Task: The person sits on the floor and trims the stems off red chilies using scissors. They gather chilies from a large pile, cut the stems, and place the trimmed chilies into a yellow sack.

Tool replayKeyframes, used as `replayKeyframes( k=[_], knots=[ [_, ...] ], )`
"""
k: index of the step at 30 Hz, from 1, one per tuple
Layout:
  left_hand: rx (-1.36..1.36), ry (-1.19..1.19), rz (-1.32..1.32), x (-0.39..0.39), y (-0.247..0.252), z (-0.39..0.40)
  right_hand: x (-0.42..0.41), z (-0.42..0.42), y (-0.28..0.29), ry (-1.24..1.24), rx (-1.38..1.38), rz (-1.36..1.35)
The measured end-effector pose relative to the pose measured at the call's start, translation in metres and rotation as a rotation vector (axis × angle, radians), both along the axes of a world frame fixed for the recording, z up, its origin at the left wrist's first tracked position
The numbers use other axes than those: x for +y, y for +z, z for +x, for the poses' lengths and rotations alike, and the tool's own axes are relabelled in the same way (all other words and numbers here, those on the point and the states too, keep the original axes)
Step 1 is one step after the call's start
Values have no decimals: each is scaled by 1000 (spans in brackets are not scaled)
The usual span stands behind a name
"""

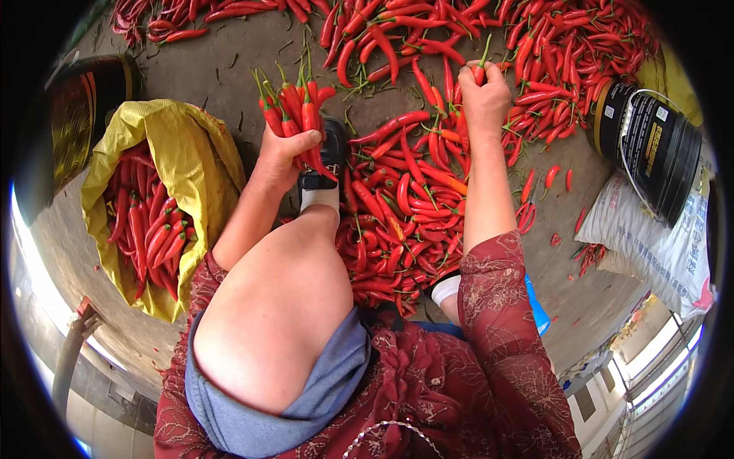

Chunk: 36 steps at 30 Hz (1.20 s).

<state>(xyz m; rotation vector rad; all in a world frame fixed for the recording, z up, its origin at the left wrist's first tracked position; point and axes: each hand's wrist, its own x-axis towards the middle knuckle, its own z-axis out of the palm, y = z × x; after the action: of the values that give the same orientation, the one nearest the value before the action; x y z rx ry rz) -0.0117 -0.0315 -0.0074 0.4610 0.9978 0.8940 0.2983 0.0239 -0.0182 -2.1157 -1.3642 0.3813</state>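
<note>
My left hand (287, 150) grips a bunch of red chili peppers (292, 103), their green stems pointing up and away from me. Between the thumb and fingers of my right hand (486, 92) is one red chili pepper (479, 73), stem upward; the fist hides part of it. A loose heap of red chilies (401, 212) lies on the floor between my feet. Beyond it and to the right spreads a larger pile of chilies (567, 57). At the left, a yellow woven sack (172, 129) stands with its mouth rolled open and chilies without visible stems inside.
A black bucket with a wire handle (651, 149) lies tilted at the right by a white printed sack (648, 246). Red-handled scissors (526, 217) lie on the floor right of my forearm. A dark container (94, 109) is behind the yellow sack. Stem scraps litter the concrete floor (229, 43).
</note>
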Motion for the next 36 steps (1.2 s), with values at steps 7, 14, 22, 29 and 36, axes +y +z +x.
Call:
replayKeyframes(
  k=[7, 14, 22, 29, 36],
  knots=[
    [32, -30, 14, -1, 1, -2, 12, -4, -20, 982, -519, -180],
    [33, -33, 89, 3, 2, -7, 8, 0, -35, 1199, -768, -237],
    [7, -8, 52, 7, 4, -5, 52, -47, -26, 648, -223, -77],
    [-36, -6, 79, 16, 10, 7, 87, -95, -35, 460, -374, -388],
    [-46, -29, 140, 14, 7, 36, 3, -80, -24, 317, 689, -265]
  ],
)
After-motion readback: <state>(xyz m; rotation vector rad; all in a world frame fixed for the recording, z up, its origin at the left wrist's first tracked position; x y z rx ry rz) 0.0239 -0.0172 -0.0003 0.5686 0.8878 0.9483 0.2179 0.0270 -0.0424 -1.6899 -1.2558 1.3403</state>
